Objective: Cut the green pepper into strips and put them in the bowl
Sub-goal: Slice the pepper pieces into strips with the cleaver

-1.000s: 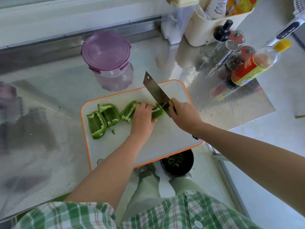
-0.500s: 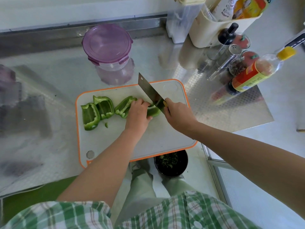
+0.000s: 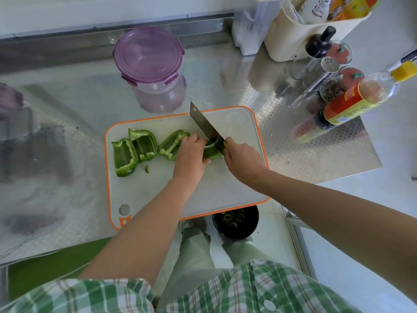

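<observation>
Three pepper pieces (image 3: 144, 145) are spread left on the cutting board (image 3: 158, 188); a fourth piece (image 3: 211, 153) is pinned under the curled left hand (image 3: 190, 154). The knife (image 3: 204, 127), clasped in the right hand (image 3: 244, 161), is set on it, and a bowl (image 3: 235, 222) is seen below the board's near edge.

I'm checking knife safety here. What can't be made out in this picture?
Head view only:
- Left hand: fingertips curl under the knuckles on the pepper piece; their gap to the knife is hidden.
- Knife handle: covered by the right hand.
- Black container: far side hidden by the board; contents too small.
- Bottle label: blurred.
</observation>
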